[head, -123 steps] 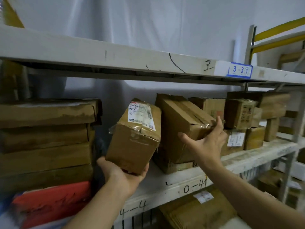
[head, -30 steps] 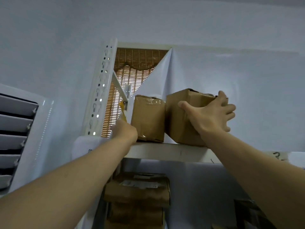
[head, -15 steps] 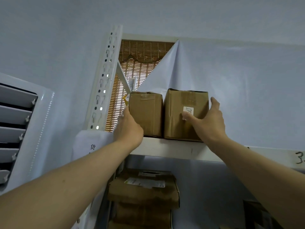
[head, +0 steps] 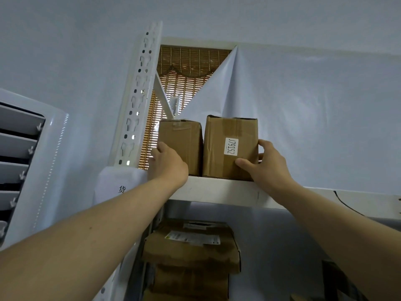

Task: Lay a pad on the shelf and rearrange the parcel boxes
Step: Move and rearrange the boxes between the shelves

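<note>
While both arms reach up, two parcel boxes stand touching on the top shelf [head: 219, 189] at centre frame. Left hand [head: 168, 162] grips the plain box [head: 184, 144], right hand [head: 268, 165] pinches the labelled box [head: 230, 146], likely squaring them. Fingers behind the boxes are hidden; no pad shows.

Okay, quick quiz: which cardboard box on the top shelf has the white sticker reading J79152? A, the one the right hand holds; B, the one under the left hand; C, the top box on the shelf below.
A: the white sticker sits on the brown cardboard box gripped by the right hand.
</note>
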